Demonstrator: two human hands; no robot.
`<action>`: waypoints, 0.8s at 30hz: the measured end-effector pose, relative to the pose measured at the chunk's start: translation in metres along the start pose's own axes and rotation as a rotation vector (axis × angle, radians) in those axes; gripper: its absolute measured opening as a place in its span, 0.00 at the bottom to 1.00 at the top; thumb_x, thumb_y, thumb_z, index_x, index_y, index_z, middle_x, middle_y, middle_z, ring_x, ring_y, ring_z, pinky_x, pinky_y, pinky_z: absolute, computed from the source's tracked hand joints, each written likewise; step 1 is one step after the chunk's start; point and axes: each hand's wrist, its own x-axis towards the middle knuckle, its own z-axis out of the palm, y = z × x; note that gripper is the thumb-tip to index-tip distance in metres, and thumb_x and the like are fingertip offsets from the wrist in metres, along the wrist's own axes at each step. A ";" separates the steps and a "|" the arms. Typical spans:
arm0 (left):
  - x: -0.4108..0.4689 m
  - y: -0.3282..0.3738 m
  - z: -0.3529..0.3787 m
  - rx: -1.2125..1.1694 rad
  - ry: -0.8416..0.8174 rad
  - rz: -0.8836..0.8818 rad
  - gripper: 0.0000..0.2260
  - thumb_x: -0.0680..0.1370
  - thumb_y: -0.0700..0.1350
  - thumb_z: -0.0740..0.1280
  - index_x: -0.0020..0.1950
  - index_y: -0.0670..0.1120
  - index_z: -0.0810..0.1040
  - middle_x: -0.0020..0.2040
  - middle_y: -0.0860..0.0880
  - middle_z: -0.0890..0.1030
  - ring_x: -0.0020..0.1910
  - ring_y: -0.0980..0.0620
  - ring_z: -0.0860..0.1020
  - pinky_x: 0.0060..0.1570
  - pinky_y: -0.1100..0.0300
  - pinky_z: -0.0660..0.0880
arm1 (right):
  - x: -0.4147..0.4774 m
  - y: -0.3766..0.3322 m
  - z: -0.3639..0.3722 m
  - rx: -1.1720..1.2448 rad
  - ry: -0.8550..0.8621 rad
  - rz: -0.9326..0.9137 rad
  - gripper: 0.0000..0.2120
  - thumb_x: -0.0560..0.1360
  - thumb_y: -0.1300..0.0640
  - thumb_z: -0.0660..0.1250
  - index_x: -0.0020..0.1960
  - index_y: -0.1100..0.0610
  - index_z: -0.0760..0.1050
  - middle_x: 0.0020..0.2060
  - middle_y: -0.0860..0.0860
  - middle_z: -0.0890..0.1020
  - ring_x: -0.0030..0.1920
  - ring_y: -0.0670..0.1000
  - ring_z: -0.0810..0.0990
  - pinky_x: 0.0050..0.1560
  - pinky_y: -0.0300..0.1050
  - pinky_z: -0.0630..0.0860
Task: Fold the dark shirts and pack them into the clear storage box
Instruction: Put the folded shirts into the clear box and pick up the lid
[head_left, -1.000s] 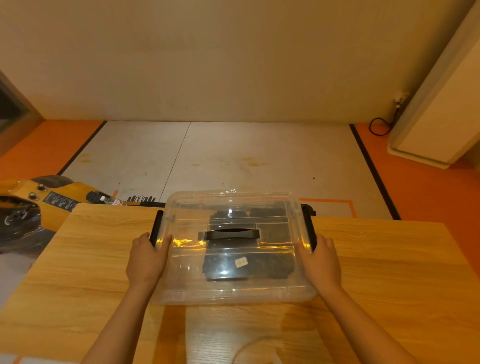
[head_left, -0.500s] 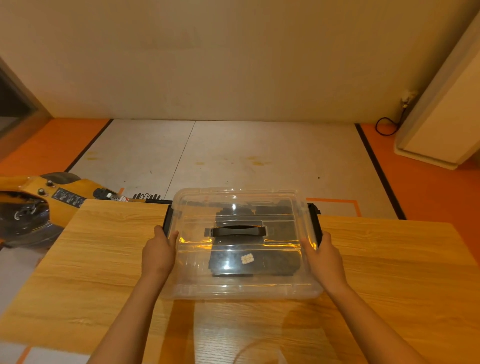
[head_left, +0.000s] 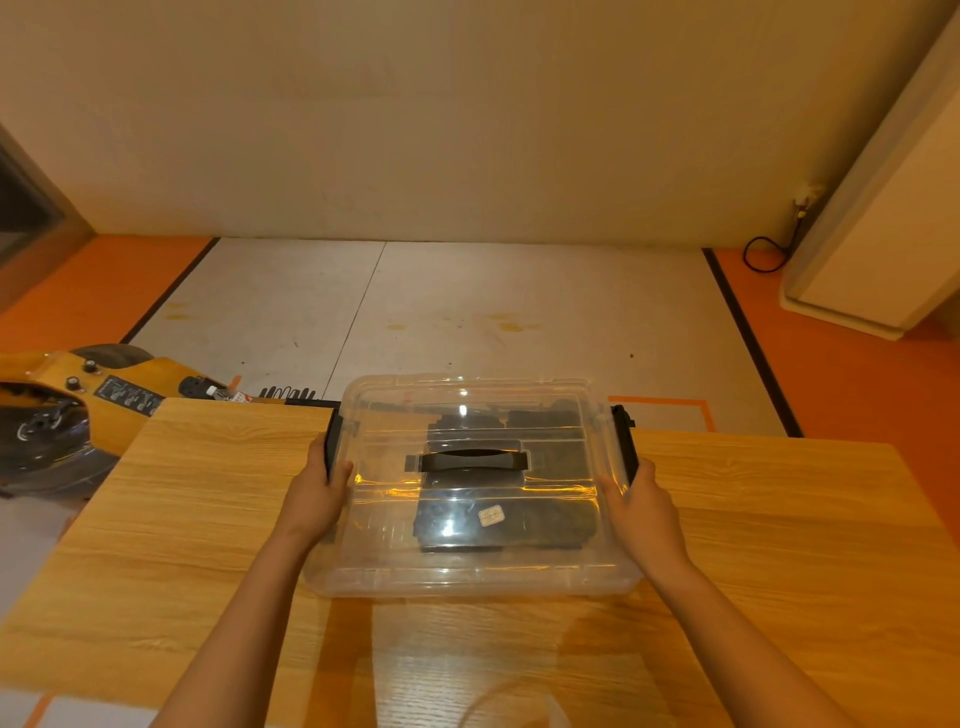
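Fingers (head_left: 337, 473) of left hand (head_left: 311, 501) and right hand (head_left: 643, 512) grip the clear storage box (head_left: 467, 569), yellow machine (head_left: 57, 371) beyond table (head_left: 208, 493).

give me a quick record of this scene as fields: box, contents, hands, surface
box: clear storage box, lid on, black handle on top
contents: dark shirts folded inside, seen through the lid
left side: left hand grips the box at its black latch
right side: right hand grips it at the other latch
surface: wooden table
beyond: yellow machine on the floor, left
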 end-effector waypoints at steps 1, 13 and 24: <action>-0.001 0.000 0.001 0.005 0.005 0.006 0.25 0.82 0.44 0.60 0.77 0.42 0.56 0.67 0.37 0.74 0.62 0.36 0.74 0.58 0.46 0.72 | 0.000 -0.001 0.001 -0.014 0.004 -0.004 0.27 0.80 0.48 0.61 0.72 0.62 0.60 0.58 0.61 0.79 0.53 0.60 0.81 0.45 0.49 0.78; 0.015 -0.005 -0.013 -0.139 -0.182 0.037 0.29 0.81 0.39 0.61 0.79 0.49 0.50 0.73 0.45 0.65 0.67 0.43 0.69 0.60 0.47 0.71 | 0.016 -0.017 -0.011 -0.003 -0.116 -0.071 0.31 0.79 0.54 0.63 0.77 0.56 0.52 0.64 0.60 0.74 0.58 0.62 0.78 0.52 0.53 0.78; 0.007 0.003 0.000 -0.079 -0.092 0.067 0.28 0.82 0.47 0.59 0.78 0.57 0.48 0.69 0.42 0.72 0.57 0.37 0.77 0.51 0.46 0.74 | 0.015 -0.011 -0.010 -0.003 -0.056 -0.133 0.31 0.82 0.56 0.56 0.79 0.51 0.43 0.69 0.59 0.70 0.57 0.59 0.78 0.50 0.51 0.78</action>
